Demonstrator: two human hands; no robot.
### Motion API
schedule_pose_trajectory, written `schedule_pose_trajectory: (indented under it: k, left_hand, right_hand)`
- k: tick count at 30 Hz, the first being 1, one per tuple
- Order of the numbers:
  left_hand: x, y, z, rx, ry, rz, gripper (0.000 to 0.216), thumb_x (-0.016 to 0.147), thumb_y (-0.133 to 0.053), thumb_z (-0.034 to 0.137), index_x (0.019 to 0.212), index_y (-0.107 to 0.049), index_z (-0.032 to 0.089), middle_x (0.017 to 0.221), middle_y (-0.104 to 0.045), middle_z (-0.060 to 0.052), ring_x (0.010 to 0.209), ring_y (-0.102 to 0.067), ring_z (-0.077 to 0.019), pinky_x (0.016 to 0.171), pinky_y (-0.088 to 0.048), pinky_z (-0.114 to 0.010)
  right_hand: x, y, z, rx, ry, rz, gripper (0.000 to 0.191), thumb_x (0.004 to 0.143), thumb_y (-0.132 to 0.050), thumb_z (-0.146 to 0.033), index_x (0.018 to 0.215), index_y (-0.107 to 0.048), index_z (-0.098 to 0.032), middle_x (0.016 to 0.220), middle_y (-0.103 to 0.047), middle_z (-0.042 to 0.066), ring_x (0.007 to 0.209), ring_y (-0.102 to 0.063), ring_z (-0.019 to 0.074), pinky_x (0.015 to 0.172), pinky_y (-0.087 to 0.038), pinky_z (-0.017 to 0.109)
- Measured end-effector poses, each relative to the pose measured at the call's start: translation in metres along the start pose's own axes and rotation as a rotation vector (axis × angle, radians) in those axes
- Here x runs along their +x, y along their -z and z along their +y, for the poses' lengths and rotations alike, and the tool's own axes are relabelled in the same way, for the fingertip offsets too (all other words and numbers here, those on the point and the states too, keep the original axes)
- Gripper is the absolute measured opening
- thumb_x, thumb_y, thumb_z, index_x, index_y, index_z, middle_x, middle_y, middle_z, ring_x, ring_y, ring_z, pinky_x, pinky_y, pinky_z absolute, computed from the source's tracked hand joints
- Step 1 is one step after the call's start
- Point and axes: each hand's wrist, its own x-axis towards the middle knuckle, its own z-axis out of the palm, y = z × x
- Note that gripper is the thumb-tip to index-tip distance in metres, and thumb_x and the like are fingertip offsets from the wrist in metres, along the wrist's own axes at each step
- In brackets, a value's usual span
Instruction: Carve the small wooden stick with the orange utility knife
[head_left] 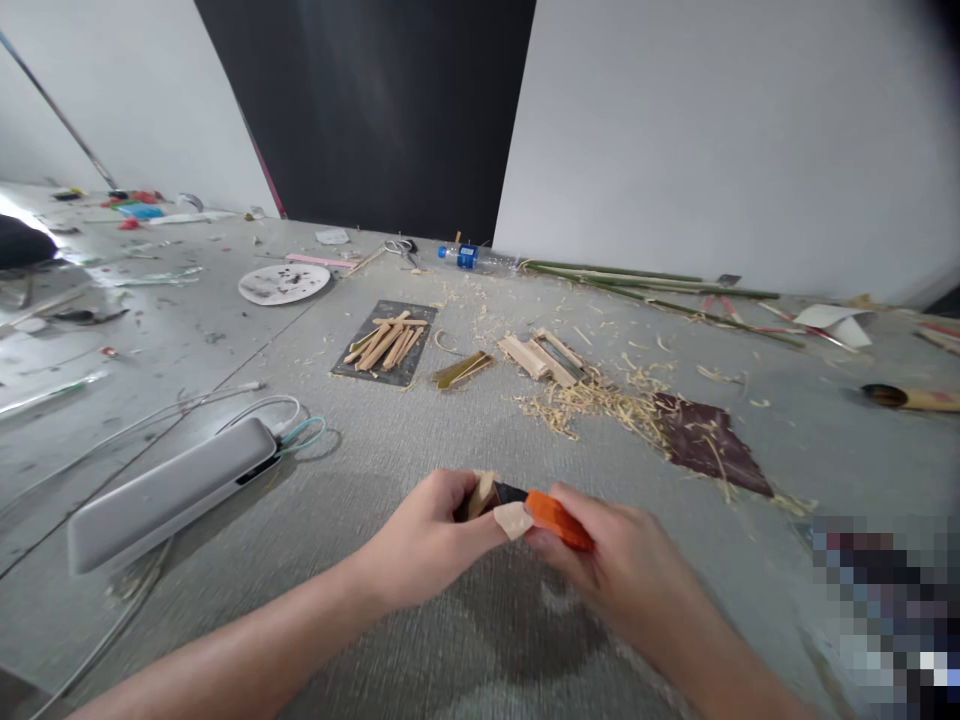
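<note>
Close in front of me, both hands meet above the grey table. My right hand [611,540] is closed round the orange handle of a utility knife [559,520]. Its dark blade points left, toward the fingers of the other hand. My left hand [431,530] is closed on what looks like a small piece of bamboo [470,506], mostly hidden by the fingers. Pale tape [514,520] covers the left thumb tip. Beyond the hands, curly shavings [600,405] lie beside pale bamboo pieces [544,358] and a greenish strip bundle [461,370].
Cut sticks [386,340] lie on a dark plate [345,368]. A silver power bank [180,490] with cables sits at left. Farther back are a stained paper plate [285,284], scissors [401,247], a plastic bottle [480,258] and green stems [660,283]. Brown sandpaper [709,445] lies at right.
</note>
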Motion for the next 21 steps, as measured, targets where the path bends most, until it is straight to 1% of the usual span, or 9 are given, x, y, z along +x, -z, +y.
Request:
schedule_pose_trajectory:
  k: [3, 8, 13, 21]
  left_hand:
    - [0.0004, -0.0004, 0.0005, 0.02, -0.013, 0.005, 0.048, 0.088, -0.069, 0.048, 0.069, -0.034, 0.021, 0.06, -0.029, 0.009, 0.055, -0.024, -0.0082, 0.049, -0.018, -0.026]
    - [0.0016, -0.0004, 0.0001, 0.038, -0.033, 0.015, 0.049, 0.088, -0.069, 0.05, 0.069, -0.034, 0.021, 0.061, -0.029, 0.009, 0.058, -0.022, -0.009, 0.05, -0.018, -0.026]
    - [0.0019, -0.0001, -0.0002, 0.053, -0.041, 0.017, 0.048, 0.088, -0.068, 0.051, 0.069, -0.034, 0.021, 0.062, -0.028, 0.008, 0.059, -0.022, -0.0094, 0.05, -0.018, -0.027]
    - [0.0014, -0.0008, 0.0008, 0.053, -0.046, 0.017, 0.047, 0.089, -0.068, 0.047, 0.069, -0.035, 0.021, 0.062, -0.028, 0.009, 0.059, -0.022, -0.0094, 0.051, -0.019, -0.027]
  right_hand:
    - [-0.0002, -0.0007, 0.0015, -0.006, 0.0, -0.007, 0.049, 0.097, -0.043, -0.068, 0.075, -0.047, -0.024, 0.057, -0.056, -0.004, 0.049, -0.045, 0.0123, 0.051, -0.024, 0.027]
    - [-0.0024, -0.0006, 0.0031, -0.007, 0.014, -0.02, 0.048, 0.097, -0.046, -0.067, 0.075, -0.046, -0.024, 0.058, -0.056, -0.004, 0.05, -0.046, 0.0123, 0.051, -0.025, 0.027]
    - [-0.0027, 0.0011, 0.0028, -0.018, 0.001, -0.038, 0.046, 0.097, -0.047, -0.066, 0.077, -0.049, -0.024, 0.06, -0.059, -0.003, 0.051, -0.048, 0.0128, 0.052, -0.025, 0.027]
    - [0.0001, 0.0024, -0.0008, -0.012, -0.017, -0.063, 0.052, 0.097, -0.043, -0.069, 0.073, -0.047, -0.024, 0.058, -0.058, -0.003, 0.05, -0.048, 0.0128, 0.051, -0.024, 0.028]
